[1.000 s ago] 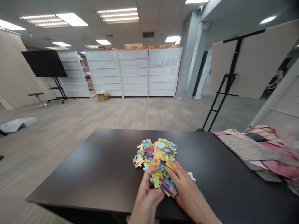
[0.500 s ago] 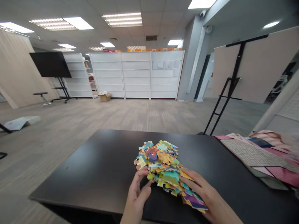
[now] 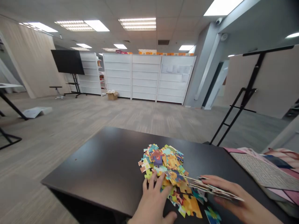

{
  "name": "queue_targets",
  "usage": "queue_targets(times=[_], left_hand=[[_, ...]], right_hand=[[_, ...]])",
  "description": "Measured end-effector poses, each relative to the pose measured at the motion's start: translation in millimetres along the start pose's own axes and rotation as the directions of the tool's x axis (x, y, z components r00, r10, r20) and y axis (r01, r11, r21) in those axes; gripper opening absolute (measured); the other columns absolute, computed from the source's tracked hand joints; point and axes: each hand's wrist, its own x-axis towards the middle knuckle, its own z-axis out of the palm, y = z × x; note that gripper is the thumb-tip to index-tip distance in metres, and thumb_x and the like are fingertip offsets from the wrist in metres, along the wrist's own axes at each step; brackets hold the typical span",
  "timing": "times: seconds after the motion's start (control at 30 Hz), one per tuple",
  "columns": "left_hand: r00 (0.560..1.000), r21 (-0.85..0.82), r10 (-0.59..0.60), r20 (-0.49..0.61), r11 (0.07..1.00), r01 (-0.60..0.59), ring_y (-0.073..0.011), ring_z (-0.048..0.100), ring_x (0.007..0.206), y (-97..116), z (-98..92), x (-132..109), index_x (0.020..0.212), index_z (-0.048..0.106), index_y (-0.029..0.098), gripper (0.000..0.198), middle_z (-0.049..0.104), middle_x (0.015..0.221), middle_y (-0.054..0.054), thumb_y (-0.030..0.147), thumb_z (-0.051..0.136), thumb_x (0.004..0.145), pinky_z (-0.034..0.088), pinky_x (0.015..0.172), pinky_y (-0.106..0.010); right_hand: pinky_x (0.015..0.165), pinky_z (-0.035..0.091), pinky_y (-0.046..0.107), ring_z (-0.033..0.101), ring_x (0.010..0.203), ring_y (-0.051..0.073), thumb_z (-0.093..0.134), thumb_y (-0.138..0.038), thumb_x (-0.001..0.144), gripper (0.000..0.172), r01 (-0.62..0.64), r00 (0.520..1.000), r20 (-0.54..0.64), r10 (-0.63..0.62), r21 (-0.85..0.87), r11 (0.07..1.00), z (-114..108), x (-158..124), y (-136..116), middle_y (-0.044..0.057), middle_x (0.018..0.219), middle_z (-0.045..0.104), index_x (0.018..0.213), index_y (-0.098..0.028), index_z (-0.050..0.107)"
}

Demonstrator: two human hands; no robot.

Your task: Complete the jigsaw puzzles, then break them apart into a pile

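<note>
A heap of colourful jigsaw puzzle pieces lies on the black table. At its near left side, my left hand rests palm down with fingers spread, the fingertips touching the pieces. My right hand grips a stack of puzzle pieces seen edge-on, slightly blurred, at the right of the heap. Several pieces spread toward the table's near side, among them an orange piece. Below the right hand is a blue-green piece.
Pink and grey patterned fabric lies along the table's right side. Beyond the table stand a black easel with a large board, white shelving, a cardboard box, a screen on a stand and a stool.
My right hand has lifted a stack of pieces and moved right. My left hand has moved right and flattened onto the heap. The near pieces have spread out; the camera view has turned left.
</note>
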Motion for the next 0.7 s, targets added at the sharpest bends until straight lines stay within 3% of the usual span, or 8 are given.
queue_targets(times=[0.1,0.2,0.3,0.5,0.6,0.7], left_hand=[[1.0,0.023,0.0,-0.016,1.0,0.0,-0.0511,0.022,0.144,3,1.3,-3,0.133,0.061,0.031,0.066,0.034,0.16,-0.011,0.034,0.076,0.069,0.012,0.11,-0.075],[1.0,0.021,-0.011,-0.023,1.0,0.011,-0.0498,0.025,0.143,6,2.5,-4,0.131,0.062,0.029,0.064,0.036,0.159,-0.011,0.034,0.075,0.069,0.013,0.111,-0.074],[0.999,0.01,-0.03,-0.039,0.999,0.03,-0.0477,0.023,0.144,5,4.4,-5,0.129,0.063,0.025,0.064,0.037,0.158,-0.012,0.036,0.075,0.067,0.013,0.114,-0.07],[0.999,0.026,-0.029,-0.043,0.999,0.03,-0.0457,0.027,0.143,-5,9.2,-3,0.126,0.064,0.025,0.065,0.042,0.154,-0.013,0.035,0.078,0.063,0.015,0.116,-0.065],[0.996,0.023,-0.015,-0.084,1.0,0.017,-0.0435,0.033,0.138,-7,10.6,-3,0.119,0.066,0.026,0.057,0.048,0.148,-0.011,0.03,0.077,0.063,0.023,0.115,-0.06],[0.977,0.024,-0.011,-0.213,1.0,0.016,-0.0369,0.047,0.124,-6,11.1,-4,0.102,0.067,0.023,0.036,0.058,0.13,-0.011,0.019,0.068,0.066,0.039,0.105,-0.051]], right_hand=[[0.113,0.042,0.049,0.053,0.132,0.034,0.065,-0.053,0.086,0.046,-0.023,1.0,0.0,0.023,0.052,0.998,-11,5,6,0.002,0.141,0.06,0.129,-0.036,0.066],[0.115,0.04,0.048,0.051,0.134,0.032,0.062,-0.052,0.089,0.045,-0.017,1.0,0.016,0.016,0.08,0.997,-9,20,-8,0.002,0.143,0.058,0.13,-0.035,0.065],[0.115,0.039,0.049,0.052,0.134,0.031,0.06,-0.049,0.091,0.042,0.041,0.999,0.022,-0.042,0.052,0.998,7,40,-37,0.006,0.143,0.058,0.128,-0.031,0.067],[0.114,0.04,0.048,0.055,0.131,0.026,0.056,-0.027,0.093,0.04,0.21,0.977,0.024,-0.21,0.028,0.977,45,74,-91,0.008,0.142,0.059,0.132,-0.028,0.064],[0.114,0.04,0.046,0.054,0.131,0.024,0.054,-0.019,0.091,0.043,0.234,0.972,0.016,-0.234,-0.013,0.972,51,83,-107,0.006,0.143,0.058,0.133,-0.028,0.063],[0.114,0.04,0.044,0.052,0.133,0.023,0.053,-0.02,0.092,0.043,0.254,0.967,-0.003,-0.254,-0.057,0.966,50,89,-115,0.005,0.143,0.057,0.133,-0.028,0.062]])
